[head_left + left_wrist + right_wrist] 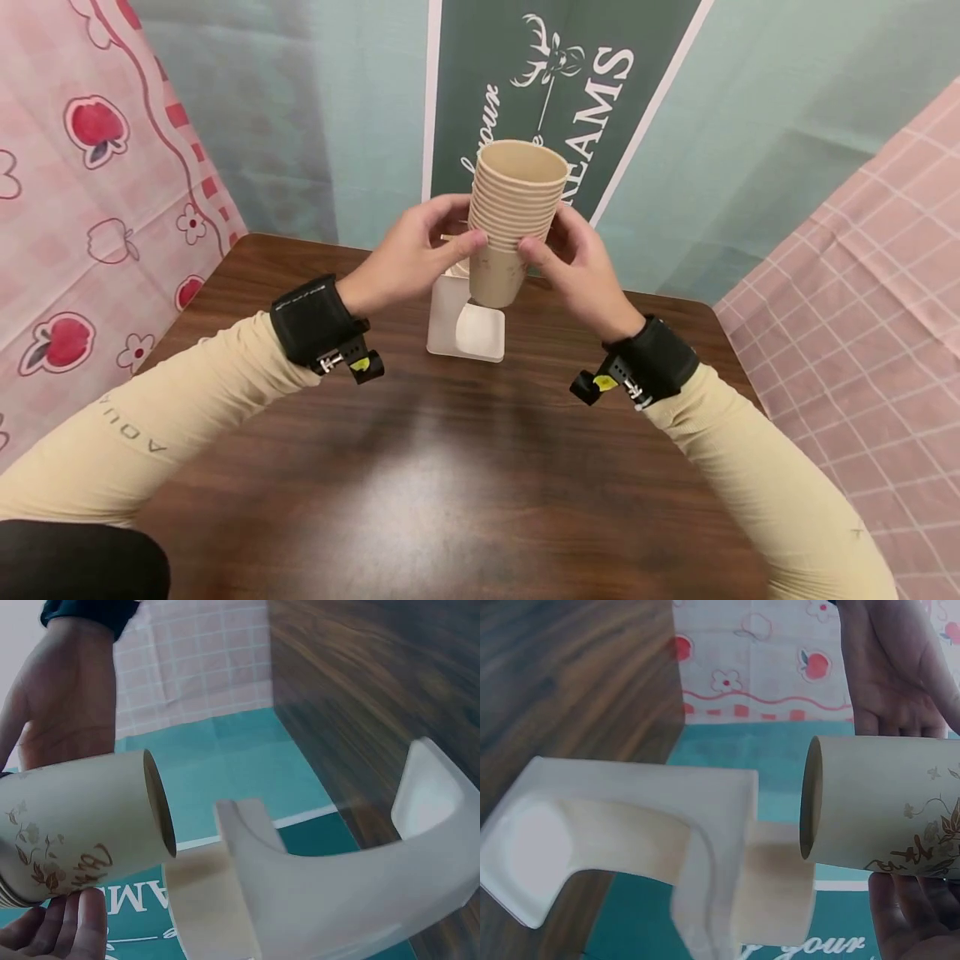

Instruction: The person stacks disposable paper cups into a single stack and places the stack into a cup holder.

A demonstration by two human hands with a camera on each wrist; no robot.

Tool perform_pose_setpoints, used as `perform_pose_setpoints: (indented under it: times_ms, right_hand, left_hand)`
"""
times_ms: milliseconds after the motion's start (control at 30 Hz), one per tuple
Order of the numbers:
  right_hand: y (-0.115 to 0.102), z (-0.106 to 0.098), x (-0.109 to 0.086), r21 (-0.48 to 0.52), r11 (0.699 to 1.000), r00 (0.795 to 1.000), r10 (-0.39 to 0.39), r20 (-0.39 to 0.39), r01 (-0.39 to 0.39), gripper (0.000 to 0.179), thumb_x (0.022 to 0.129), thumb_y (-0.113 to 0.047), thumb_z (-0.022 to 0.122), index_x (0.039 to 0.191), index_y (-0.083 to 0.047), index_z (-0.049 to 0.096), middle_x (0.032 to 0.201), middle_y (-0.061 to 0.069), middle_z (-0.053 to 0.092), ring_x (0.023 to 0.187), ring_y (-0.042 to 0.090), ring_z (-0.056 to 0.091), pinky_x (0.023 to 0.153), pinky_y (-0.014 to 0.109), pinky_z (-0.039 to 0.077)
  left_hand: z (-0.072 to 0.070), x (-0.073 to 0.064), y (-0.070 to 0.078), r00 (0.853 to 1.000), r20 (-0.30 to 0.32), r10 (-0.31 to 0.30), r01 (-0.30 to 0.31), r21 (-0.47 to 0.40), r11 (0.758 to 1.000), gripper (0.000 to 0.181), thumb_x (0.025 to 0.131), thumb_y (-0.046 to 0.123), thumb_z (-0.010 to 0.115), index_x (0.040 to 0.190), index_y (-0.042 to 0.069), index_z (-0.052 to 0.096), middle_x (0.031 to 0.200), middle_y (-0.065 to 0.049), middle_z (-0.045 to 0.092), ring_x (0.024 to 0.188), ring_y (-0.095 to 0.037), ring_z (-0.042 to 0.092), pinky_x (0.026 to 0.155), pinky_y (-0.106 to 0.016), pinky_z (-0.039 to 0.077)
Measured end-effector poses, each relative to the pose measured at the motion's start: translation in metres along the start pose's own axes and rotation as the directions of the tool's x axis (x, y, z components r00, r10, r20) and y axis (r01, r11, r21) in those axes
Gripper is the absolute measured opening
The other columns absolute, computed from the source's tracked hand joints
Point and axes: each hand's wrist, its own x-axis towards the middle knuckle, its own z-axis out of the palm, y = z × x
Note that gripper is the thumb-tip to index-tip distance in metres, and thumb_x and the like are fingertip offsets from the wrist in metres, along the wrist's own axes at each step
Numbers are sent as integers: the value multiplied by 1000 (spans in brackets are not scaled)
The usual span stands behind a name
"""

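A stack of nested beige paper cups (504,271) is held up above the back of the table, mouths upward and slightly tilted. My left hand (420,250) grips it from the left, thumb on the near side. From the right, my right hand (581,258) holds the same stack, its thumb also in front. Brown leaf and lettering print shows on the lowest cup (60,832) in the left wrist view. Just below and behind the stack stands a white plastic stand (444,321) with a squarish foot and a curved body, partly hidden by the cups.
The dark wood table (450,483) reaches back to a green and teal curtain (375,125) with white lettering. A pink apple-print cloth (75,208) hangs at the left, a pink checked cloth (862,317) at the right.
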Motion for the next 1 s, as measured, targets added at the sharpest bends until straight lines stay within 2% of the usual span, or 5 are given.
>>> perform_pose_setpoints:
  times_ms: [267,367,533,767,1000]
  right_hand:
    - [-7,-8,26,-20,999,998,-46,-50,45,99,82,-66,72,148,2,44,132,11,57,121,24,56,100,31,49]
    - [-10,-11,34,-24,999,997,-44,-61,42,97,82,-64,72,149,1,44,133,11,56,122,25,55,102,33,49]
    - [-14,-14,46,-60,998,997,1,-79,-6,77,94,-49,68,151,-3,43,137,13,53,125,25,53,108,38,48]
    - [-11,-18,57,-93,992,991,77,-108,-87,56,104,-27,60,153,-8,42,143,13,51,131,25,51,112,40,45]
    - [7,-17,58,-101,987,988,110,-113,-121,53,105,-17,57,154,-6,40,145,13,50,135,23,50,113,40,43]
  left_hand:
    - [-8,25,11,998,-64,17,-22,-71,997,42,103,7,60,141,-8,51,130,-20,64,113,-24,64,98,-33,53]
    - [-11,34,14,997,-79,-6,-2,-97,995,43,104,9,58,143,-6,50,131,-18,63,115,-23,62,100,-32,52]
    - [-14,47,17,995,-92,-33,27,-69,997,45,105,14,58,146,-2,49,132,-15,61,120,-21,60,103,-30,51]
    - [-16,61,14,997,-72,-41,40,-22,999,45,106,15,55,147,-2,48,136,-14,60,122,-21,60,103,-29,50]
    - [-17,63,1,996,-24,-92,92,34,995,49,107,19,54,151,1,44,141,-12,56,126,-20,57,108,-29,47]
